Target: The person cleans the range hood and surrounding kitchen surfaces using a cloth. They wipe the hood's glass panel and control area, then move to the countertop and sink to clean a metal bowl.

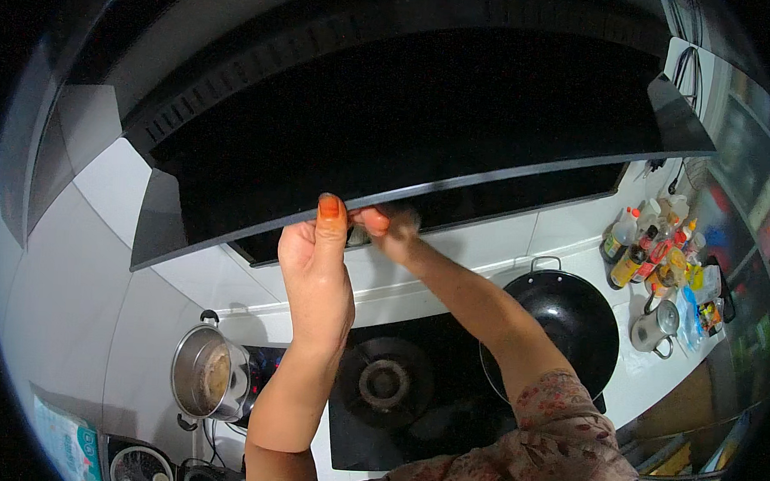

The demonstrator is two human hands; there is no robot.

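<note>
A black glass panel of a range hood [390, 118] tilts out in front of me, with a grey metal strip along its lower edge. My left hand [320, 257] grips this edge left of its middle, thumb on the front and fingers curled behind. Close beside it, my right hand [392, 231] reaches in just below the edge. That hand is blurred and its fingers are partly covered, so what they hold cannot be made out. Under my arms lies a black gas cooktop [430, 397] with a round burner [384, 383] showing.
A black wok [556, 312] sits on the cooktop's right side. Farther right stand several sauce bottles [629, 264] and a small metal pot [655, 326]. To the left is a steel pot [202, 374] with pale brown contents. White tiles [67, 291] line the wall.
</note>
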